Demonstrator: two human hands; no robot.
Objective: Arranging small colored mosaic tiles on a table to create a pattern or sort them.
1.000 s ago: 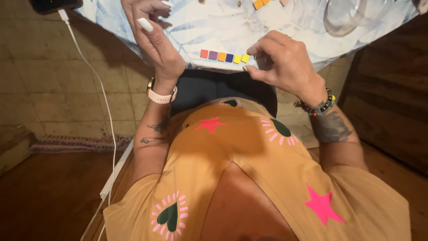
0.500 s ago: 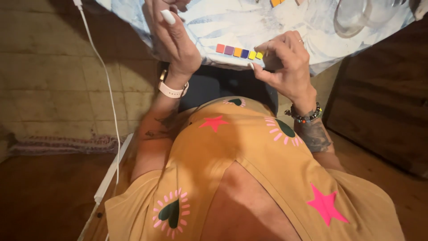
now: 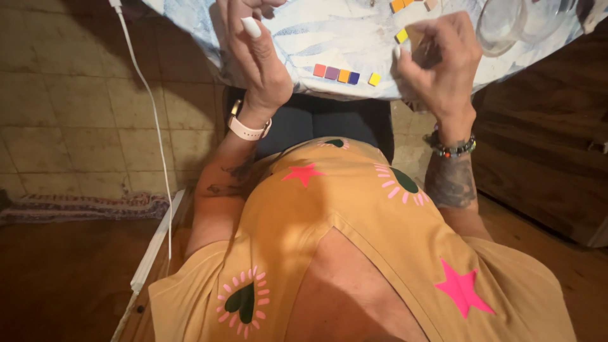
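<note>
landmark: row of small coloured tiles point(image 3: 339, 74) on the bench point(image 3: 316, 38), pale blue-white leaf-print cover, near its front edge.
row axis: runs left-right along the bench edge: red, purple, orange, blue, then a yellow tile point(image 3: 374, 79) set slightly apart at the right end.
right hand point(image 3: 440, 66): just right of the row's yellow end, raised a little; fingers point(image 3: 415, 54) curled together. Cannot tell if they pinch a tile.
left hand point(image 3: 253, 57): left of the row, lifted off the bench, fingers loosely bent, nothing visibly held.
nearer hand: right, closest to the yellow end.
second yellow tile point(image 3: 401, 35): behind the row, touching or just beside the right fingers.
glass bowl point(image 3: 506, 22): right of the row, well apart.
white cable point(image 3: 149, 114): hangs well left of the row.
</note>
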